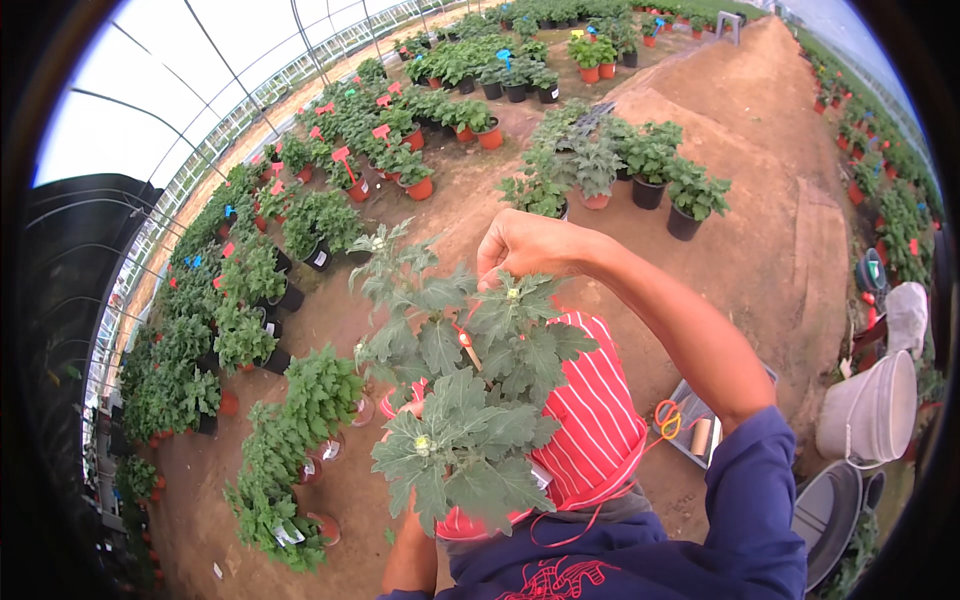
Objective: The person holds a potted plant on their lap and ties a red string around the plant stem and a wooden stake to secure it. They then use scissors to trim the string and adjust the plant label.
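Observation:
Right in front of me stands a leafy potted plant, a chrysanthemum by its lobed leaves (465, 420), with pale buds at its shoot tips. A thin stake (471, 351) rises among its stems, with red string looped at its top. My right hand (517, 247) is bent over the top leaves, its fingertips pinched together near the string; whether they hold the string cannot be told. My left hand (411, 411) is mostly hidden behind the leaves on the left side; only bits of it show. A red striped apron (592, 412) lies behind the plant.
Yellow-and-orange-handled scissors (667, 420) and a tan roll (700, 437) lie at a grey tray (686, 450). A white bucket (866, 409) and a grey basin (829, 517) stand at the right. Potted plants (682, 195) stand in groups ahead and at the left (277, 465).

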Available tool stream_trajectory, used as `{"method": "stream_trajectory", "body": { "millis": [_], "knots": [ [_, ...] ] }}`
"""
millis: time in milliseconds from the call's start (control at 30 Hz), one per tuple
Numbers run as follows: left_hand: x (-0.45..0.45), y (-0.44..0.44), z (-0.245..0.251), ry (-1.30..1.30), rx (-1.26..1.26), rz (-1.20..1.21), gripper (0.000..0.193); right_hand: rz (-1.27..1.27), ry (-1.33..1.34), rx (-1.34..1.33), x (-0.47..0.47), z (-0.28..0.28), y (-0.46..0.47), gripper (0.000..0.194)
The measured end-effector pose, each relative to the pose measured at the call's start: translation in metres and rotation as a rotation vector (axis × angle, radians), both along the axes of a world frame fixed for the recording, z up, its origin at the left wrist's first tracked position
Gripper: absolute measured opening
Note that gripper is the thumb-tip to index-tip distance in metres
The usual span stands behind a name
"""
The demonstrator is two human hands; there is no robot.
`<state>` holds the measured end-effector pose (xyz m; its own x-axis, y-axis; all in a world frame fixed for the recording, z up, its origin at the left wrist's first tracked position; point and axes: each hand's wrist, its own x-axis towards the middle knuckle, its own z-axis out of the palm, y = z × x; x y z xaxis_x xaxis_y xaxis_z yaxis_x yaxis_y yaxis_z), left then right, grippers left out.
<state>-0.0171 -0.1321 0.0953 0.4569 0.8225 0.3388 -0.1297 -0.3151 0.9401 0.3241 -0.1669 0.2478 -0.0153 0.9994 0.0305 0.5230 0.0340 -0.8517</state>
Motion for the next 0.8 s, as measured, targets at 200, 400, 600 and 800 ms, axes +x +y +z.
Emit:
{"method": "stream_trajectory", "body": {
  "millis": [200, 400, 600, 800],
  "knots": [
    [-0.004, -0.002, -0.001, 0.016, -0.003, 0.005, 0.028, 0.082, -0.054, -0.174, 0.011, -0.027, 0.029, 0.011],
    [-0.010, -0.007, -0.001, 0.038, -0.015, 0.012, 0.029, 0.174, 0.072, -0.236, 0.033, -0.072, 0.037, 0.018],
    [-0.013, -0.007, -0.003, 0.045, -0.021, 0.026, 0.030, 0.038, 0.011, -0.160, 0.038, -0.075, 0.003, 0.014],
    [-0.003, 0.010, -0.007, 0.032, -0.003, 0.024, 0.030, -0.229, 0.232, 0.022, 0.040, -0.058, -0.054, 0.010]
  ]
}}
